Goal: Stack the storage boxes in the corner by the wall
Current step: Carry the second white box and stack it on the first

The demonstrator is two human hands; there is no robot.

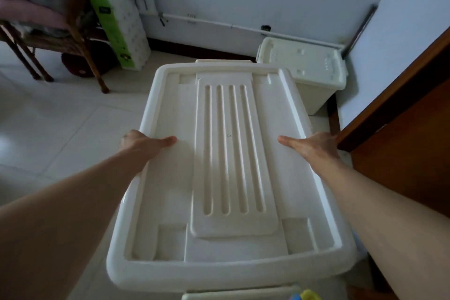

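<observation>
Pale floor tiles (60, 124) below us, we grip the big box (226, 178) by its sides, left hand (140, 145) and right hand (314, 145) thumbs on top, small box (314, 68) waiting in the corner.

Nothing legible is showing anywhere. The green package (114, 29) leaning by the chair is carrying a small dark label and a round emblem, but both are appearing too blurred to read.
</observation>
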